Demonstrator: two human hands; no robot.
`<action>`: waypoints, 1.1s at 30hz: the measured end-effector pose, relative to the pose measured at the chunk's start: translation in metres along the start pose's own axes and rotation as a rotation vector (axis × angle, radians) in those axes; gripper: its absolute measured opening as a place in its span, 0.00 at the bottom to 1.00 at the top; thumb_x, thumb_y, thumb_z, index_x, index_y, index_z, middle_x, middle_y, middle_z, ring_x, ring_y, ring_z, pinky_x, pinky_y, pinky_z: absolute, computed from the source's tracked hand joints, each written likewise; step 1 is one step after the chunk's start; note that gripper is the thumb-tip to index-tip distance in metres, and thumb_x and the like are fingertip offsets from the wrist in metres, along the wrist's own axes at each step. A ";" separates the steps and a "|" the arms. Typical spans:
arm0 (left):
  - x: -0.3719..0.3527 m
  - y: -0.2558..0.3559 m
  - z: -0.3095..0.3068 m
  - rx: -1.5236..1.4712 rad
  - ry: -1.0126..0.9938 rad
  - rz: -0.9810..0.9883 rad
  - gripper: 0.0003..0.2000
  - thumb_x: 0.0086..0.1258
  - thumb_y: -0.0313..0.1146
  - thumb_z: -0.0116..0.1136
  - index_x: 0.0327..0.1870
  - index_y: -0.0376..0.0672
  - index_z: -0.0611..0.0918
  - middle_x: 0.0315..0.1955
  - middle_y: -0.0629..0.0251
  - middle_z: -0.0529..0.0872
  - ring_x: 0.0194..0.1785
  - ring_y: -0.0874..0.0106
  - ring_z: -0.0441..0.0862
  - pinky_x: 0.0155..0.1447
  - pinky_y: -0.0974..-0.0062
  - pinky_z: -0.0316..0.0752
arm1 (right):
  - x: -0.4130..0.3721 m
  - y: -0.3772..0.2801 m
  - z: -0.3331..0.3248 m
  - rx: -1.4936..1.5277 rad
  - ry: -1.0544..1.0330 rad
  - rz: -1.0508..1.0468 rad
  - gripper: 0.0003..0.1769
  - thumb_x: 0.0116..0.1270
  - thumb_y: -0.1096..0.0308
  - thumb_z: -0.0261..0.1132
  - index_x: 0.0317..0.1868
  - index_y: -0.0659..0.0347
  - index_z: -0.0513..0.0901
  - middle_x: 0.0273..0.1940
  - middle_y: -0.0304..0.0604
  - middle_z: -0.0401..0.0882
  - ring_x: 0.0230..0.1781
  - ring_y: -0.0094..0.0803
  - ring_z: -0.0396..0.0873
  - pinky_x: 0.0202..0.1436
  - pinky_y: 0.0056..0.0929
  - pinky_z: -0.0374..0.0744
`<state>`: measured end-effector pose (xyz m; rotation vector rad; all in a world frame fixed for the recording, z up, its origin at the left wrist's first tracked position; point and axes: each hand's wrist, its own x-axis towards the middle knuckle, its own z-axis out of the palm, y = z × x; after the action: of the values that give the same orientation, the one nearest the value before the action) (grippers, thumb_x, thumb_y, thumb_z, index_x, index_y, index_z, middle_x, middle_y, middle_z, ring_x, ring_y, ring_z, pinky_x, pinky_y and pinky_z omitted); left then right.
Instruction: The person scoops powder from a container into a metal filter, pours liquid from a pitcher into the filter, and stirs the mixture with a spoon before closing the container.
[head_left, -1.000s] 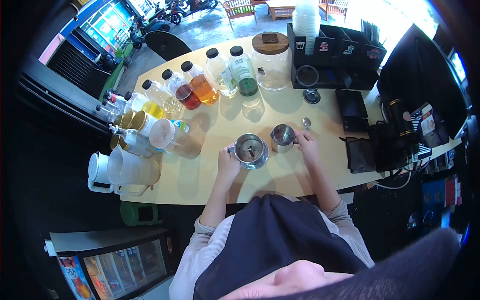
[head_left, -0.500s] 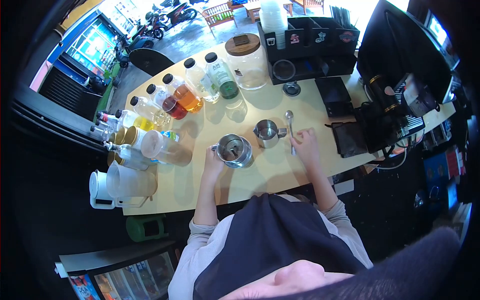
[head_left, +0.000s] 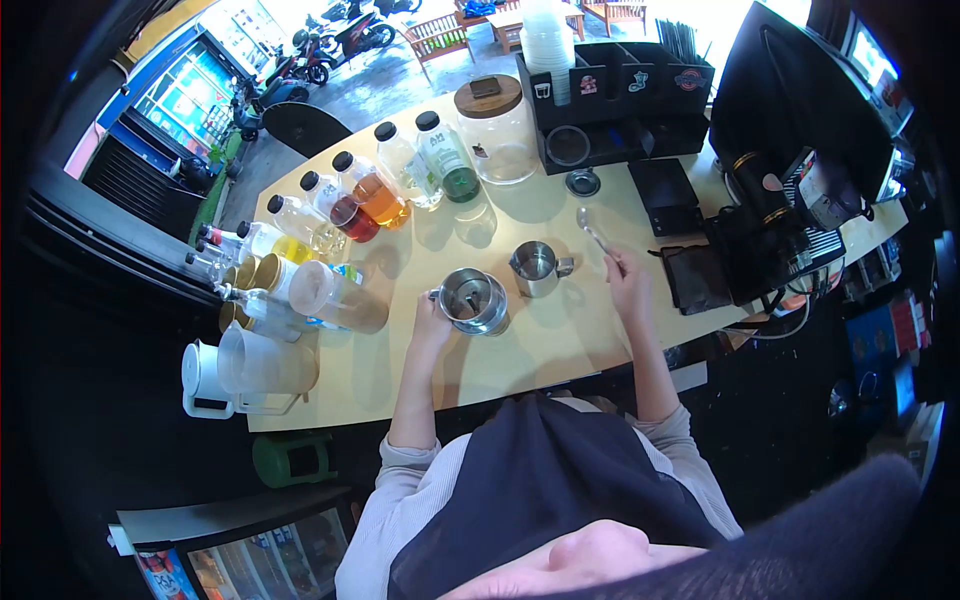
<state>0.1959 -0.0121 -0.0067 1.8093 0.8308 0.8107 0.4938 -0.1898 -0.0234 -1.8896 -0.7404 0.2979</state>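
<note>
My left hand [head_left: 432, 322] is closed round the handle of a larger steel pitcher [head_left: 473, 300], which stands on the wooden counter [head_left: 520, 365]. Something dark shows inside that pitcher. To its right stands a smaller steel pitcher [head_left: 537, 268], its handle pointing right. My right hand [head_left: 628, 282] pinches the handle of a long metal spoon [head_left: 594, 234]. The spoon's bowl points away from me, up and to the left, just beyond the small pitcher's handle.
Capped syrup bottles [head_left: 375, 195] line the counter's left side, with plastic jugs [head_left: 265, 360] nearer me. A wooden-lidded jar [head_left: 497, 135] and a black organizer [head_left: 620, 110] with stacked cups stand at the back. A black scale [head_left: 665, 193] and a monitor [head_left: 800, 110] occupy the right.
My right hand has taken hold of the spoon, which lay on the counter beside it. The spoon has turned, its handle now angled toward my right. My left hand stays at the larger pitcher.
</note>
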 end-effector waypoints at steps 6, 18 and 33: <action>0.003 -0.005 -0.004 0.033 -0.077 -0.054 0.20 0.75 0.41 0.46 0.29 0.34 0.82 0.19 0.65 0.82 0.26 0.79 0.76 0.31 0.73 0.70 | -0.009 -0.054 -0.036 0.716 -0.364 0.004 0.06 0.72 0.75 0.58 0.41 0.66 0.82 0.30 0.35 0.79 0.29 0.19 0.77 0.32 0.23 0.74; 0.003 -0.009 0.006 0.091 -0.011 0.058 0.25 0.77 0.45 0.42 0.28 0.32 0.80 0.18 0.52 0.81 0.23 0.62 0.79 0.32 0.62 0.71 | -0.042 -0.173 -0.053 0.620 -0.438 -0.352 0.08 0.73 0.72 0.65 0.41 0.70 0.81 0.27 0.40 0.80 0.26 0.21 0.80 0.28 0.20 0.77; 0.005 0.005 0.000 0.097 -0.109 0.018 0.29 0.79 0.50 0.39 0.42 0.30 0.85 0.27 0.53 0.87 0.32 0.72 0.83 0.39 0.68 0.77 | -0.044 -0.169 0.023 0.288 -0.416 -0.552 0.08 0.75 0.75 0.59 0.40 0.64 0.86 0.26 0.41 0.81 0.22 0.23 0.79 0.27 0.23 0.76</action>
<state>0.1992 -0.0095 -0.0013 1.9309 0.7952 0.6867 0.3872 -0.1537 0.1123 -1.2977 -1.3828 0.4219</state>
